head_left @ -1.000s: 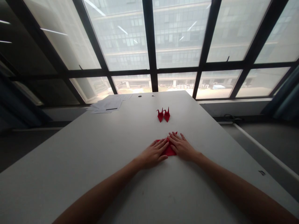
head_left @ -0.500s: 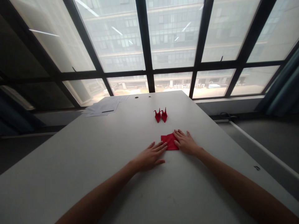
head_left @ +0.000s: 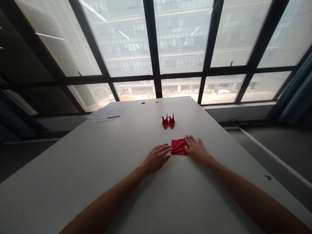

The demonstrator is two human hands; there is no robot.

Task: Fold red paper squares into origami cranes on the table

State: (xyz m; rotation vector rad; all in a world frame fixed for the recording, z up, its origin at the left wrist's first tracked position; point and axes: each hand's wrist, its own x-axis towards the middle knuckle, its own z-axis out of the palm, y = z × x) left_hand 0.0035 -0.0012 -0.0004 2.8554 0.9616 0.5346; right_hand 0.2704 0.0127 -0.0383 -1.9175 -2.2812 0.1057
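Observation:
A folded piece of red origami paper [head_left: 178, 147] lies on the white table [head_left: 102, 162], with slanting creases across its face. My right hand [head_left: 195, 149] rests on the paper's right side, fingers stretched out and covering that edge. At the paper's left edge is my left hand [head_left: 157, 158], its fingers extended and the fingertips close to the edge; whether they touch it I cannot tell. Beyond the paper stand two red paper cranes, a left one [head_left: 165, 123] and a right one [head_left: 172, 123], side by side.
Loose white sheets [head_left: 107, 112] lie at the table's far left, with a dark pen-like object [head_left: 113, 117] on them. A small dark mark [head_left: 268, 177] shows near the right edge. Large windows [head_left: 180, 39] rise behind the table.
My left hand has slid off the paper to the left, uncovering its left side. The right hand stays on the paper, which now shows more creases. The view has shifted slightly.

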